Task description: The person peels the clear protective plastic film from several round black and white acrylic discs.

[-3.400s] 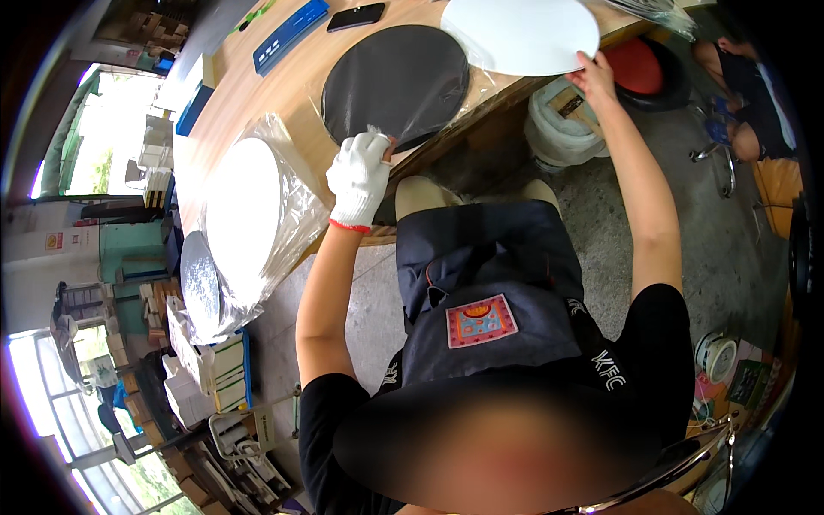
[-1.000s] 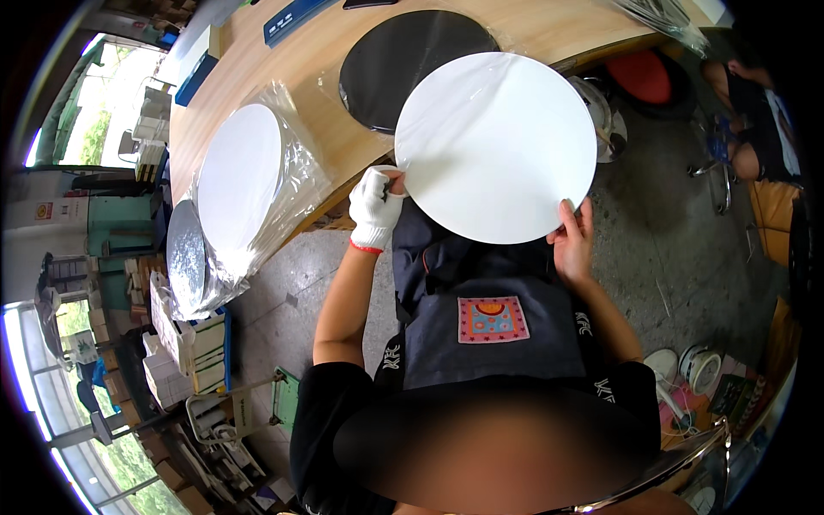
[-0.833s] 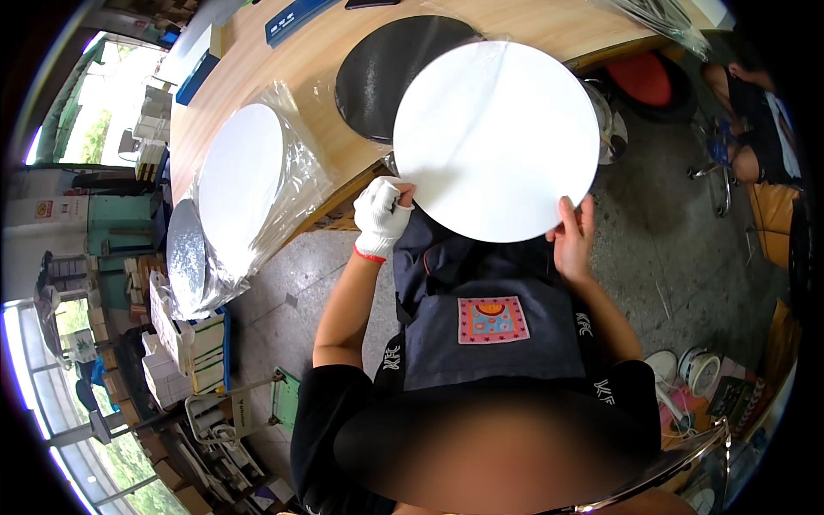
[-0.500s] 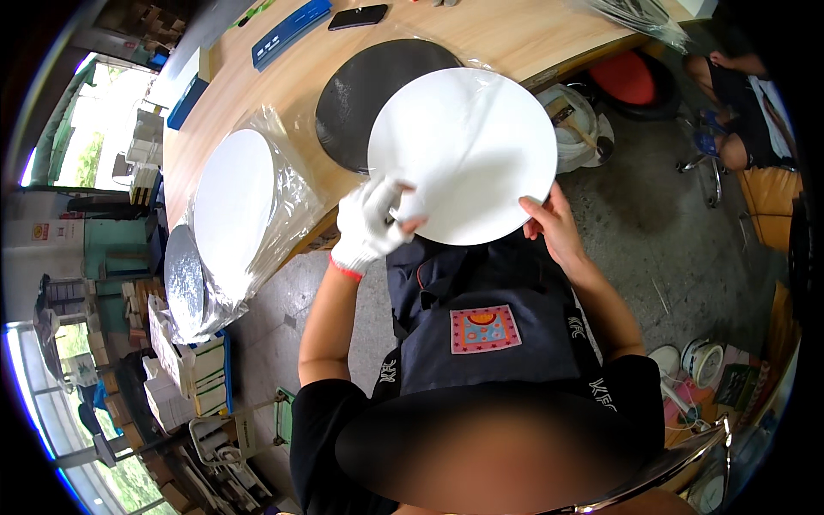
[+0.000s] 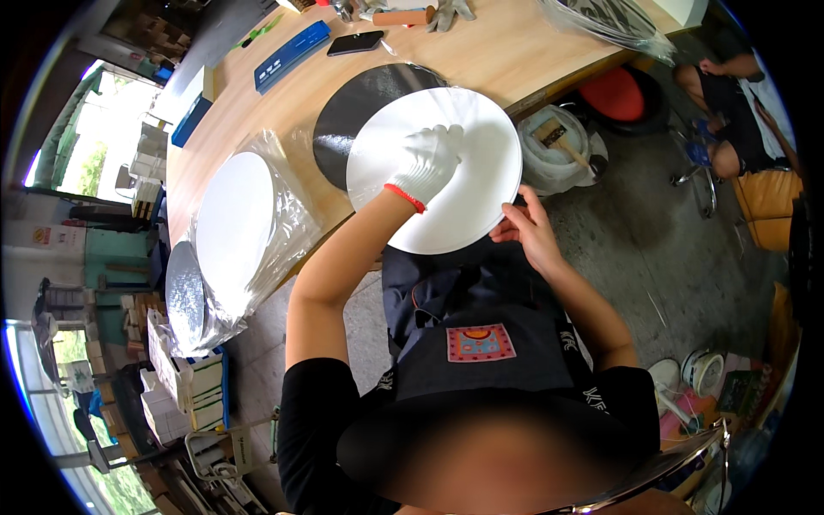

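Observation:
A round white board (image 5: 481, 202) is tilted in front of me, partly over a dark round board (image 5: 343, 129) on the table. My right hand (image 5: 530, 230), bare, grips its lower right rim with thumb and fingers. On the white face rests my left hand (image 5: 429, 161), in a white knit glove with a red cuff. Its fingers are curled, and the fingertips are hidden beneath the knuckles. To the left, another white round board (image 5: 236, 210) and a silvery disc (image 5: 184, 287) lie in clear plastic wrapping (image 5: 287, 210).
On the wooden table (image 5: 481, 51) lie a phone (image 5: 354, 43), a blue box (image 5: 292, 57) and grey gloves (image 5: 450, 14). Clear plastic (image 5: 609, 30) hangs over the right edge. A bucket with a brush (image 5: 556, 142) and a red stool (image 5: 614, 96) stand below; a person sits beyond.
My left hand has moved up and right from the board's lower left edge onto its face. The white board has shifted slightly left and down, still held by my right hand.

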A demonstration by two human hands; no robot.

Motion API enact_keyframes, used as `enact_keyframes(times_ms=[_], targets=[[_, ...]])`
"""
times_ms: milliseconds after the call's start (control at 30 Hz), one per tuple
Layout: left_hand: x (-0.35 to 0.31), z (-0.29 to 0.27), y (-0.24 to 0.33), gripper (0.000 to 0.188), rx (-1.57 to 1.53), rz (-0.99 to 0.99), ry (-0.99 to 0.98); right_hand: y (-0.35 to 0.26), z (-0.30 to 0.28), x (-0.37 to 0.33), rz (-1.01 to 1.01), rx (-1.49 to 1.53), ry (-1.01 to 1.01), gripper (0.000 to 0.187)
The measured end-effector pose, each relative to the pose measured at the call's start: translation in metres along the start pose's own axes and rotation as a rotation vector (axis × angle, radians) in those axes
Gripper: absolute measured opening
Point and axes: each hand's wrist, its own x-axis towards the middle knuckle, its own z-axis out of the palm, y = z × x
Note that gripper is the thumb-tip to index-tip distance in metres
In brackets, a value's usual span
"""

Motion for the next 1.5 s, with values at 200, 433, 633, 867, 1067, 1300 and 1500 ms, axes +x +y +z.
enact_keyframes(times_ms=[200,433,633,867,1067,1300,1500], targets=[[-0.010,-0.015,-0.026,0.013,-0.064,-0.001,0.184,-0.009,0.006,-0.011,-0.161,-0.091,-0.082,0.023],[-0.011,-0.014,-0.004,0.021,-0.115,0.032,0.122,0.011,0.002,0.018,0.001,0.029,-0.096,0.029],[-0.025,-0.007,-0.012,0.056,0.179,-0.110,-0.016,0.012,-0.004,0.008,-0.078,-0.019,-0.082,0.025],[0.033,-0.011,-0.046,0.027,0.113,0.104,0.233,0.001,0.005,0.013,-0.056,-0.013,-0.137,0.024],[0.061,0.031,-0.075,0.017,0.034,0.103,0.186,0.006,0.022,0.013,-0.045,0.009,-0.196,0.023],[0.036,-0.012,-0.026,0.012,-0.023,0.229,0.139,0.012,0.027,0.028,-0.065,0.018,-0.170,0.024],[-0.012,-0.006,-0.013,0.022,-0.043,0.056,0.242,0.032,0.044,0.049,-0.104,0.185,0.008,0.025]])
